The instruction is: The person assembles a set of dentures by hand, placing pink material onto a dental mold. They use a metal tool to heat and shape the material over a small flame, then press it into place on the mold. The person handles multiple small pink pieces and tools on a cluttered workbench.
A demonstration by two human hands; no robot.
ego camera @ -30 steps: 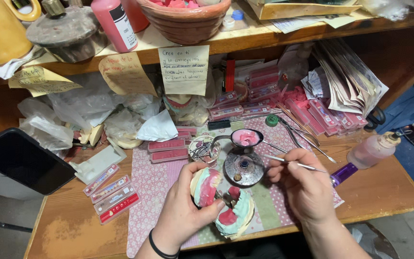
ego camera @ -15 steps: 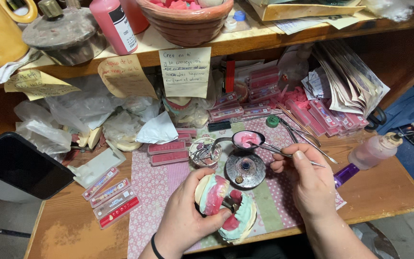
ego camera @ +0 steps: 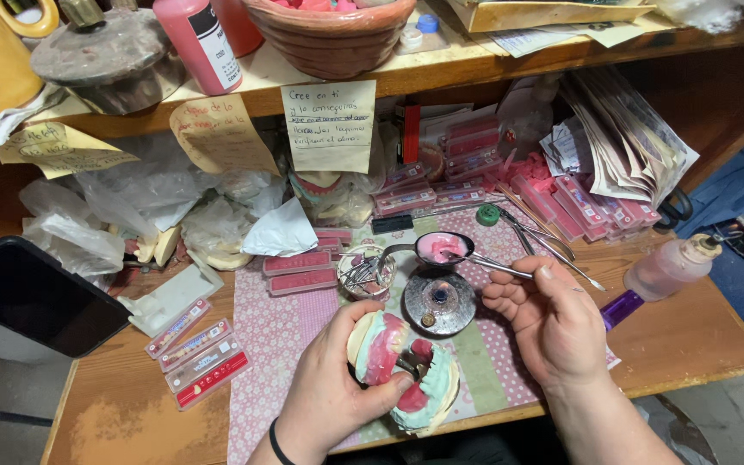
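The left hand (ego camera: 337, 387) curls closed around a hinged dental model (ego camera: 402, 370), pale green plaster with pink wax gums, held low over the front edge of the desk (ego camera: 122, 413). The right hand (ego camera: 553, 323) is closed in a pinch on a thin metal instrument (ego camera: 497, 265), whose tip reaches left into a small spoon-like ladle (ego camera: 443, 247) filled with pink wax. The ladle sits above a round metal burner (ego camera: 439, 301), which stands between the two hands on a pink patterned mat (ego camera: 277, 336). Just left of the ladle is a small glass dish (ego camera: 368, 271) holding metal bits. Flat pink strips of tooth cards (ego camera: 299, 269) lie beside it, with more stacked behind. A plastic squeeze bottle (ego camera: 669, 267) lies to the right, and loose long tools (ego camera: 544, 237) lie behind the right hand. A dark phone (ego camera: 32, 297) rests at far left, near crumpled plastic bags (ego camera: 114, 207). Handwritten paper notes (ego camera: 329, 125) hang from the shelf (ego camera: 475, 65) above.
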